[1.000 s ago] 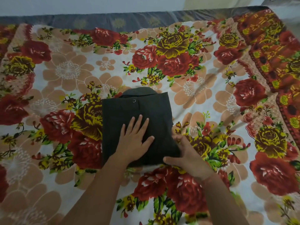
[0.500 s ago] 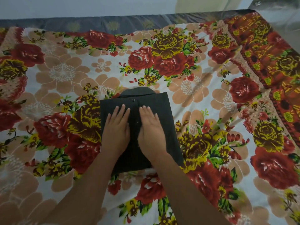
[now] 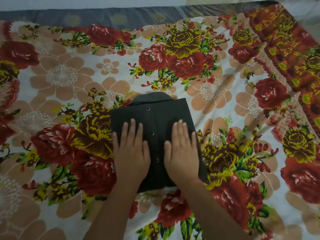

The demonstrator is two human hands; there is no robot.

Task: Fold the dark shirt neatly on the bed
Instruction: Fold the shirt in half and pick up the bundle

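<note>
Dark cloth is taking flat pressure: your left hand (image 3: 132,154) and right hand (image 3: 182,153) are lying on it palms down, fingers straight, gripping nothing, one each side of the snaps (image 3: 152,133). The dark shirt (image 3: 156,116) is sitting folded in the middle of the bed (image 3: 65,77), collar (image 3: 152,96) at the far end. Likely final smoothing: be sweeping outward from the snaps, evenly, so side folds aren't shifting.

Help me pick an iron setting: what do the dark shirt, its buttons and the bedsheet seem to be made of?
Dark shirt: matte woven cloth, perhaps cotton or a blend; it holds flat folds without shine.
Buttons: probably metal snaps; they are small rings that glint.
Bedsheet: thin printed fabric with a matte look, lying in soft creases; the fibre is unclear.
</note>
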